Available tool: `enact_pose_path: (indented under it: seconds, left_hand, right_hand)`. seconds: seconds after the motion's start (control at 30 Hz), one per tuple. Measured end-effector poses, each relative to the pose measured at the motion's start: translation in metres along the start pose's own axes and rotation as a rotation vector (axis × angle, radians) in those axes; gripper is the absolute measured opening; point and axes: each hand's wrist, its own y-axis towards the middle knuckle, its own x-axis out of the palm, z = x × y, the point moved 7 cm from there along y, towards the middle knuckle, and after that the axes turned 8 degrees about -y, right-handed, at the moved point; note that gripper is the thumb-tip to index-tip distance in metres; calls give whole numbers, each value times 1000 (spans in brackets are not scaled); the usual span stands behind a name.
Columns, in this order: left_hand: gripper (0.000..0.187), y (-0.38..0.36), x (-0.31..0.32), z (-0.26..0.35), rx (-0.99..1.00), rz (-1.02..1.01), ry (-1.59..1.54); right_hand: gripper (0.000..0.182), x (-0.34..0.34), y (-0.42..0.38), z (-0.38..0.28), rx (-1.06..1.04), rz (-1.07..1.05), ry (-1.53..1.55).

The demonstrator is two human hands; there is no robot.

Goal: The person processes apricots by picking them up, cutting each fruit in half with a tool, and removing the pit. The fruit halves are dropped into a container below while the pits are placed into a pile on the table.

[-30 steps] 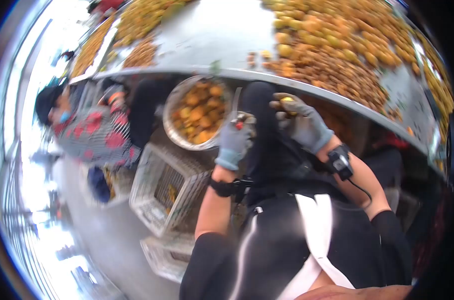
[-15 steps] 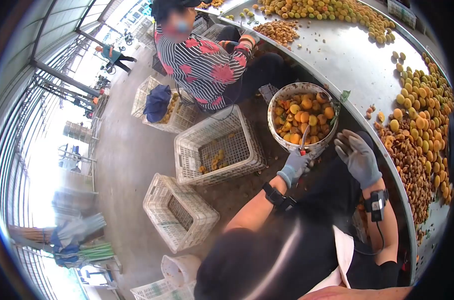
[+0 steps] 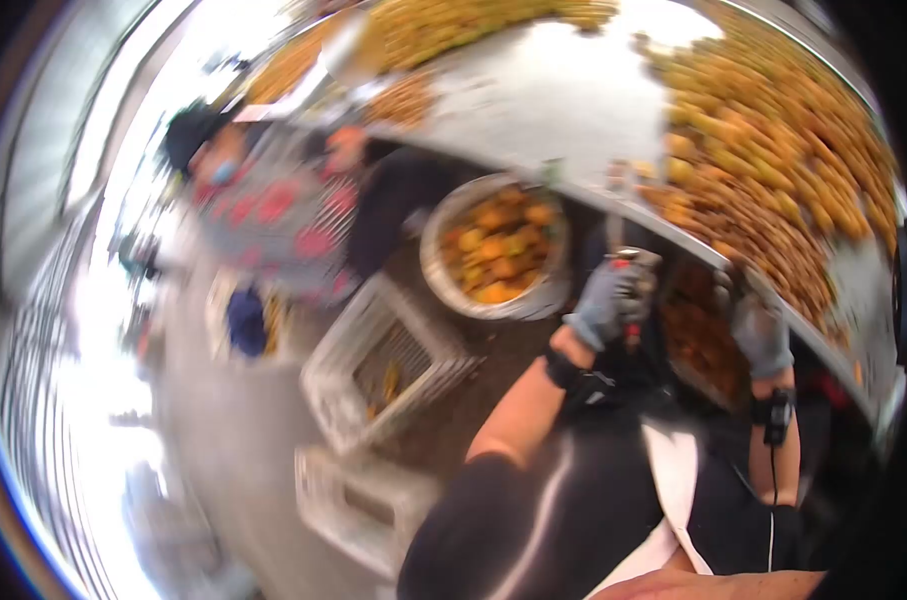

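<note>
My gloved left hand (image 3: 603,302) is closed around the red handle of a knife (image 3: 614,232), whose blade points up toward the table edge. To its left stands a white bucket (image 3: 435,255) full of orange and yellow apricots (image 3: 498,250). My gloved right hand (image 3: 758,325) is at the metal table's near edge, close to the heap of brown pits (image 3: 763,245); motion smears its fingers. Below the table edge, between my hands, a container of brownish-orange pieces (image 3: 701,335) shows.
Heaped whole apricots (image 3: 773,150) cover the right of the metal table (image 3: 563,90). Left of the bucket, a co-worker in a striped, flowered top (image 3: 273,215) sits at the table. Plastic crates (image 3: 323,375) stand on the floor, one with some fruit inside.
The view has swung to the right and blurred. My left hand has moved from the bucket's rim to beside the table edge with the knife. My right hand, previously spread, is now by the pits.
</note>
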Motion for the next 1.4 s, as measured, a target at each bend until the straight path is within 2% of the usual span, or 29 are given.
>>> enact_pose_path:
  seconds: [0.03, 0.07, 0.13, 0.27, 0.33, 0.47, 0.6, 0.67, 0.7, 0.77, 0.8, 0.87, 0.97, 1.0, 1.07, 1.1, 1.17, 1.3, 1.4]
  left_hand:
    - [17, 12, -2, -4, -70, -105, -27]
    - [20, 15, 1, -4, 36, 95, 211]
    - [14, 22, 11, -10, 169, 149, 497]
    - [16, 44, 0, -16, 63, 107, 499]
    - [17, 47, 0, -16, 51, 94, 490]
    - [17, 52, 2, -13, 98, 116, 529]
    - [17, 51, 0, -12, 96, 140, 554]
    - [17, 52, -1, -12, 82, 142, 565]
    - [17, 53, 0, -12, 78, 143, 560]
    - [18, 53, -1, -13, 60, 159, 583]
    - [18, 54, -3, -13, 54, 156, 582]
    - [18, 55, -1, -15, 50, 153, 588]
    - [18, 56, 1, -16, 38, 150, 590]
    - [18, 57, 2, -16, 38, 157, 607]
    - [18, 58, 3, -17, 33, 161, 619]
    - [18, 58, 4, -18, 33, 169, 641]
    - [18, 58, 4, -20, 21, 177, 665]
    - [18, 60, 3, -32, -24, 178, 798]
    - [14, 56, 11, -51, -75, 197, 905]
  right_hand:
    - [25, -11, -12, -9, -48, 33, -16]
    - [24, -20, -22, -19, -97, 67, -33]
    - [21, -37, -49, -42, -157, 198, -74]
    - [20, -86, -83, -88, -333, 387, -127]
    - [18, -107, -89, -119, -424, 463, -305]
    - [23, -166, -70, -167, -445, 655, -472]
    - [36, -196, -24, -216, -433, 870, -1154]
    - [38, -209, 10, -235, -450, 847, -1548]
    - [38, -212, 23, -242, -445, 850, -1551]
    - [47, -206, 49, -251, -314, 994, -2020]
    - [47, -203, 60, -252, -310, 992, -2022]
    - [51, -211, 75, -245, 21, 1059, -2016]
    - [48, -207, 88, -242, -16, 1107, -2143]
    - [48, -214, 88, -239, -10, 1108, -2144]
    - [40, -217, 79, -239, -614, 860, -1480]
    - [40, -212, 72, -238, -612, 864, -1485]
    - [40, -188, 61, -207, -496, 245, -344]
    - [44, -116, 7, -163, -377, 162, -194]
    - [49, -79, -29, -131, -391, 169, -343]
